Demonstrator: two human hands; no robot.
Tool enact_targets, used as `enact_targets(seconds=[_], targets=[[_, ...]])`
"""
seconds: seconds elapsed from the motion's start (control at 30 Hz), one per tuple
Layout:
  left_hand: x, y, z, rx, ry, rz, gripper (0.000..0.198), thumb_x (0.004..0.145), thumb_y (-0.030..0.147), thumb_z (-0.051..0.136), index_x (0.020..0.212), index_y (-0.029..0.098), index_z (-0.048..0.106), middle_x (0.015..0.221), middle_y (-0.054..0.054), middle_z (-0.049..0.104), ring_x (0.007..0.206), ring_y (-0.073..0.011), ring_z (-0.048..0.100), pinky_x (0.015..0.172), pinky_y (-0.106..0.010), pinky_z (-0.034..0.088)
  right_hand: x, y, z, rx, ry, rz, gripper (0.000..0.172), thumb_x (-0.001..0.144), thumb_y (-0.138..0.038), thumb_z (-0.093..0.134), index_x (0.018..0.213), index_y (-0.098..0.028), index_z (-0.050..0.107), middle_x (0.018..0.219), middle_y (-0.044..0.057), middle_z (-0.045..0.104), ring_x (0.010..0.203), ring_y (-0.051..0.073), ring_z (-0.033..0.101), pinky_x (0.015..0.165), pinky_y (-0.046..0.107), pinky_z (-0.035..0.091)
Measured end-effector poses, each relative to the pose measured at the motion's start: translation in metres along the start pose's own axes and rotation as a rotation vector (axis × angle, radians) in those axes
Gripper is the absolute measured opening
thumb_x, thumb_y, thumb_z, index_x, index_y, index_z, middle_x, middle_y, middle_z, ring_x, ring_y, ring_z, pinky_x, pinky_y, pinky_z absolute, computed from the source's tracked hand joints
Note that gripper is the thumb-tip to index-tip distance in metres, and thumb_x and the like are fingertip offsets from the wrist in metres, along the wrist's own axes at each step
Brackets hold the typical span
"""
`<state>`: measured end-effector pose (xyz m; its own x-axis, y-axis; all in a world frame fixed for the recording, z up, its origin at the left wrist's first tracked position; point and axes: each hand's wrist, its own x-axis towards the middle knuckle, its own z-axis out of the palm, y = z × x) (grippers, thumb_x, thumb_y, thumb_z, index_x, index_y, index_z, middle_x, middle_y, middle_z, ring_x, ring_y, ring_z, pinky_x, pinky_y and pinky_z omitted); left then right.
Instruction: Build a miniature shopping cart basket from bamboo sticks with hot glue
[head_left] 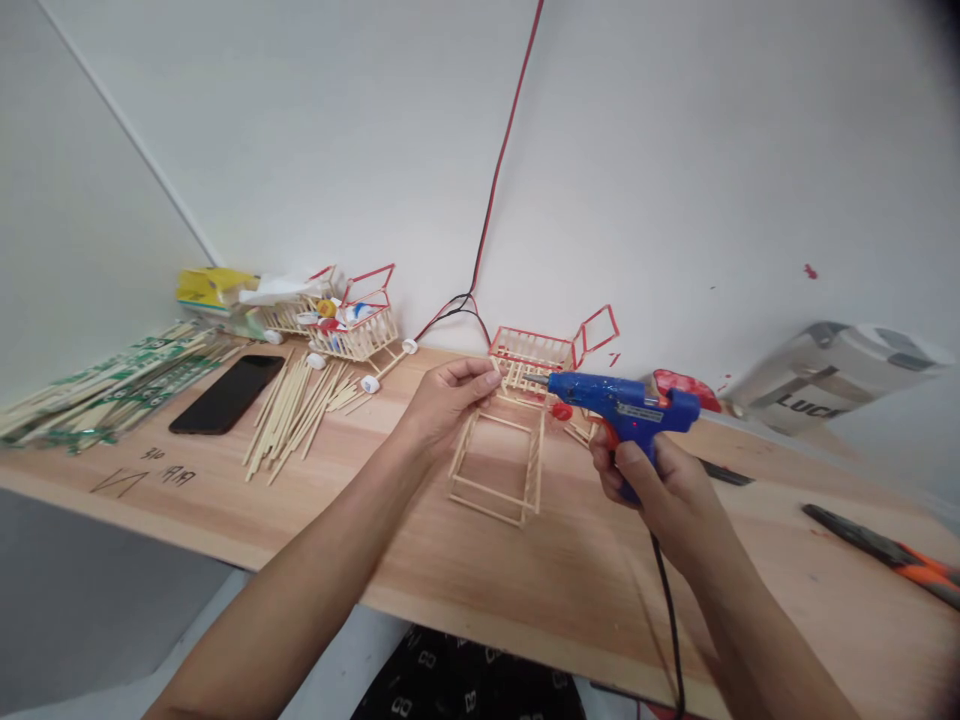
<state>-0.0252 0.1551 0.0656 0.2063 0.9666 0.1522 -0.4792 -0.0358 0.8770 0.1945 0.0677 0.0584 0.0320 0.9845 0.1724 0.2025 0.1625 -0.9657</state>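
My right hand (pixel 652 480) is wrapped round the handle of a blue glue gun (pixel 615 398), whose metal nozzle points left. The fingertips of my left hand (pixel 457 395) are pinched together close to the nozzle; what they hold, if anything, is too small to tell. Below and between the hands, an open frame of thin wooden sticks (pixel 491 490) rests on the table. Behind it stands a small stick cart with red edges (pixel 532 348), partly hidden by the gun and my left fingers.
Loose sticks (pixel 296 415), a black phone (pixel 227 394) and packaged sticks (pixel 112 390) lie left on the wooden table (pixel 420 570). Finished-looking carts (pixel 352 335) stand at the back left. Pliers (pixel 877 548) and a bag (pixel 832 375) are right. A black cord hangs from the gun.
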Motion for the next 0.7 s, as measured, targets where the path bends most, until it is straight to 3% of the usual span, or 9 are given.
enact_targets(seconds=[0.27,0.4,0.53,0.7], targets=[[-0.001,-0.002,-0.002,0.147,0.029,0.065,0.025,0.058,0.029,0.085,0.074,0.016,0.070,0.072,0.001,0.066,0.065,-0.0083,0.055,0.067,-0.023,0.043,0.002,0.001,-0.001,0.017,0.002,-0.004,0.036,0.086,-0.053,0.058,0.090,-0.017,0.057,0.078,0.003,0.058,0.056,0.009,0.047,0.049,0.023,0.040],[-0.003,-0.001,-0.001,0.234,0.035,0.089,0.024,0.059,0.029,0.084,0.073,0.015,0.071,0.074,0.000,0.068,0.068,-0.0100,0.058,0.071,-0.024,0.045,0.005,0.002,-0.011,-0.066,0.111,-0.024,0.041,0.084,-0.057,0.058,0.094,-0.017,0.059,0.080,0.005,0.061,0.059,0.011,0.049,0.051,0.024,0.043],[-0.002,-0.001,-0.001,0.258,0.036,0.111,0.022,0.059,0.029,0.083,0.073,0.016,0.071,0.074,0.000,0.068,0.070,-0.0105,0.059,0.072,-0.024,0.045,-0.002,0.003,-0.040,-0.376,0.273,-0.067,0.047,0.086,-0.059,0.052,0.105,-0.018,0.062,0.092,0.008,0.068,0.072,0.018,0.061,0.062,0.030,0.049],[-0.003,0.001,0.001,0.299,0.035,0.133,0.023,0.058,0.028,0.084,0.072,0.016,0.071,0.074,0.000,0.069,0.071,-0.0109,0.059,0.072,-0.024,0.046,-0.023,0.016,-0.101,-0.862,0.388,-0.197,0.043,0.086,-0.053,0.045,0.110,-0.022,0.062,0.109,0.010,0.069,0.100,0.029,0.064,0.084,0.042,0.050]])
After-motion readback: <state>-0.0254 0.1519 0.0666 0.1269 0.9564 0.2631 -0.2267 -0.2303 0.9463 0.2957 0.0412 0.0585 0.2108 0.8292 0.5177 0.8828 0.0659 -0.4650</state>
